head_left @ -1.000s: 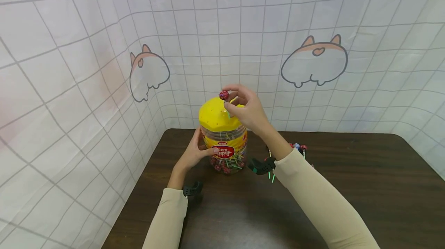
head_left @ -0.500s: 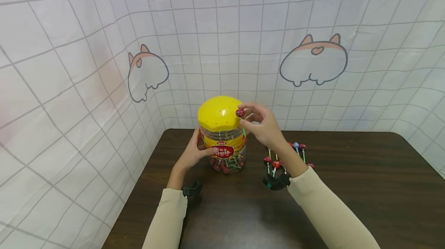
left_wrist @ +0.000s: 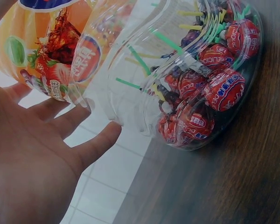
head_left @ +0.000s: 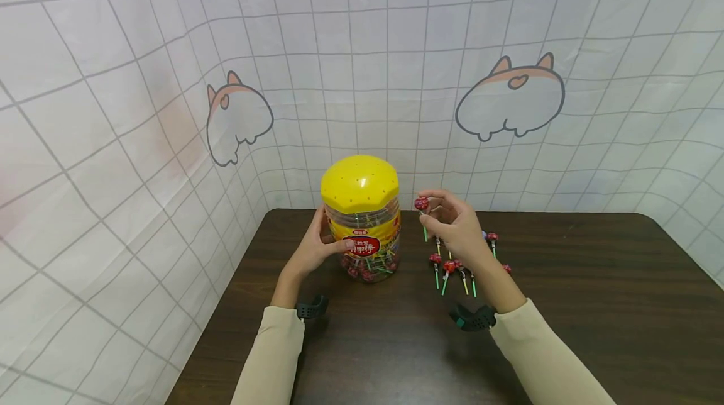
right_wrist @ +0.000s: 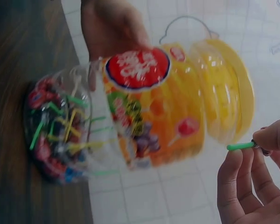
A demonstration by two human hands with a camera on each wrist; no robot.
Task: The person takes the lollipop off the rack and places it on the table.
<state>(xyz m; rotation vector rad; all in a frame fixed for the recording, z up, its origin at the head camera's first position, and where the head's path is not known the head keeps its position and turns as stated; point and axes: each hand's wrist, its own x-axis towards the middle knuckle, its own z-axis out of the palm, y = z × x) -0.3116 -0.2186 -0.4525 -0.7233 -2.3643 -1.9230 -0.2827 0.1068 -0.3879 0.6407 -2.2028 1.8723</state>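
A clear plastic jar (head_left: 370,226) with a yellow lid (head_left: 360,183) and a yellow-orange label stands upright on the dark table. Lollipops (left_wrist: 224,88) in red wrappers lie in its bottom, their green and yellow sticks angled upward. My left hand (head_left: 308,255) holds the jar's left side, thumb across the label and fingers toward the back. To the right of the jar, my right hand (head_left: 459,229) pinches a lollipop (head_left: 421,204), red head up and green stick (right_wrist: 241,146) pointing down. Below that hand, several loose lollipops (head_left: 449,268) lie on the table.
The wooden table (head_left: 367,342) has its back edge close to a white gridded cloth (head_left: 362,78) printed with cartoon animals. More loose lollipops (head_left: 493,237) lie partly behind the right forearm. Both wrists wear black bands (head_left: 312,308).
My right hand has moved right and down with the lollipop, from over the yellow lid to above the loose lollipops. The left hand and the jar have stayed in place.
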